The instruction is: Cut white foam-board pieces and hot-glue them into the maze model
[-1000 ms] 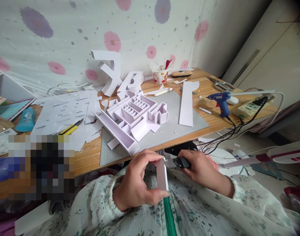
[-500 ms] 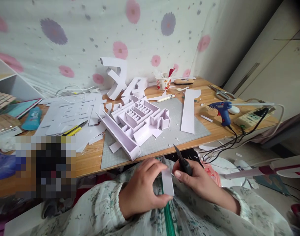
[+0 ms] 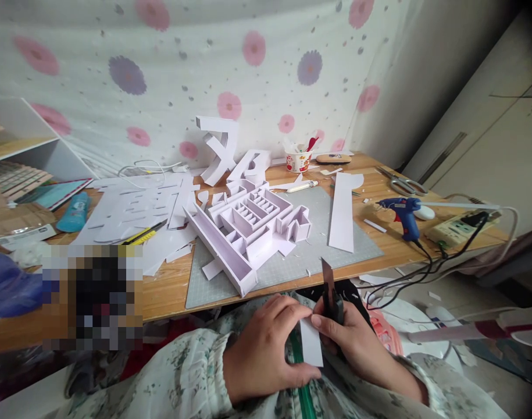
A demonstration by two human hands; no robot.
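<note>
Over my lap, my left hand (image 3: 272,349) grips a small white foam board strip (image 3: 311,343) between thumb and fingers. My right hand (image 3: 353,331) is closed around a black utility knife (image 3: 333,305), its blade pointing up and away from me. The right thumb sits at the upper end of the strip, close to the left fingertips; whether it presses on it I cannot tell. Beyond my hands, a white structure of foam board walls and compartments (image 3: 252,218) lies on the grey cutting mat (image 3: 304,267). A long white board piece (image 3: 341,215) lies to its right.
A blue glue gun (image 3: 405,215), scissors (image 3: 403,181) and a power strip (image 3: 453,227) with cables are on the right. White cut sheets (image 3: 130,203) and a yellow cutter (image 3: 143,234) lie left. White standing shapes (image 3: 220,148) and a patterned cup (image 3: 297,162) stand at the back.
The view has shifted, so the table sits further right in it. My right hand has come closer to the left fingertips, and the knife blade points more steeply upward.
</note>
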